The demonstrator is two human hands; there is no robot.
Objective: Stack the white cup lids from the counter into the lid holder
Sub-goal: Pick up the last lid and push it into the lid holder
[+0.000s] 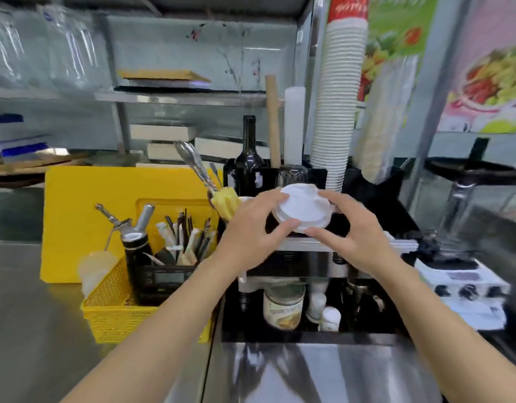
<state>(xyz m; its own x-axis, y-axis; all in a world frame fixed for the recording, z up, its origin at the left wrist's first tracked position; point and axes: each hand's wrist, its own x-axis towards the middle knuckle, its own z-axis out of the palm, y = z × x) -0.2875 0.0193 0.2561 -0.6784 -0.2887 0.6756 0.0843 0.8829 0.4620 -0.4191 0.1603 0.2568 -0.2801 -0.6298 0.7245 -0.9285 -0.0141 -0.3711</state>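
Both hands are clamped on a small stack of white cup lids [304, 209], the left hand [252, 228] gripping its near-left edge and the right hand [354, 228] its right side, holding it up in front of the black organizer [375, 193] where the tall paper cups [336, 112] stand. The lids look lifted off the surface and close to the lid holder, though its slot is hidden behind the hands. I judge the task well along, with seating this stack left; no other loose lids can be made out.
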